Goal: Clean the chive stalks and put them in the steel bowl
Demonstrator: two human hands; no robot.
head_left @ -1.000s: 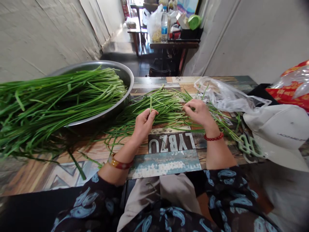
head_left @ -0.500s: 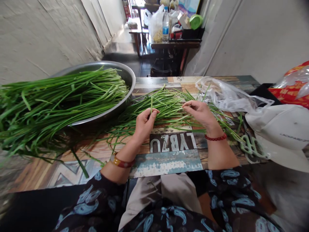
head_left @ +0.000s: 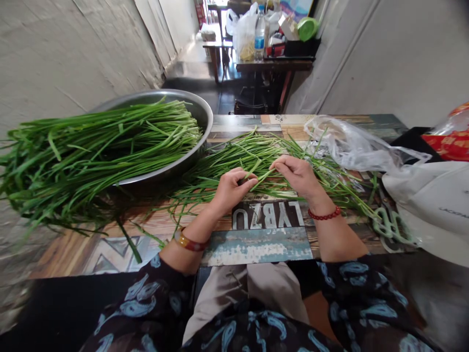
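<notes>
Long green stalks (head_left: 234,154) lie in a loose pile across the middle of the table, just beyond both hands. My left hand (head_left: 234,188) is closed, thumb against fingers, on a green stalk that points toward my right hand. My right hand (head_left: 297,176) pinches the pale end of that stalk between thumb and fingertips. At the left, a thick bunch of green stalks (head_left: 146,132) fills a metal basin (head_left: 207,122), pale ends to the right and leafy ends hanging over the rim.
On the right lie a clear plastic bag (head_left: 351,146), scissors with pale green handles (head_left: 390,225), a white cap (head_left: 432,200) and a red package (head_left: 449,142). Behind, a second table (head_left: 274,66) holds a water bottle (head_left: 260,36) and bags.
My left hand has moved right toward my right hand, and a stalk now spans between them. The view has shifted slightly, so the basin and table appear further right.
</notes>
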